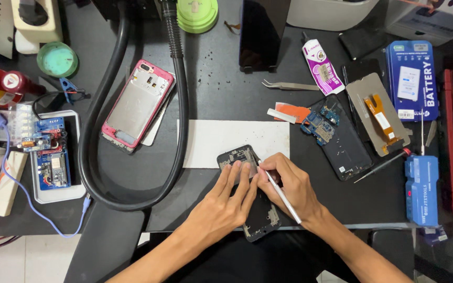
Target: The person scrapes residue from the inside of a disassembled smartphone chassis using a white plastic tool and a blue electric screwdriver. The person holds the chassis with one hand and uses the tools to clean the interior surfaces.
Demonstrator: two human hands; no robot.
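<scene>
We count two hands: left hand (222,203), right hand (288,184). One opened phone (252,209) under them, one thin silver tool (283,196). One pink phone frame (137,105), one black back cover (344,144), one screen panel (376,112). One tweezers (289,85), one glue tube (321,67), one screwdriver (381,165), one battery box (412,78), one white sheet (221,139) on the desk (216,78).

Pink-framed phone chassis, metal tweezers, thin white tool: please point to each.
Pink-framed phone chassis (137,105), head view, its grey middle plate.
Metal tweezers (289,85), head view, mid-length of arms.
Thin white tool (284,199), head view, shaft below right hand.
</scene>
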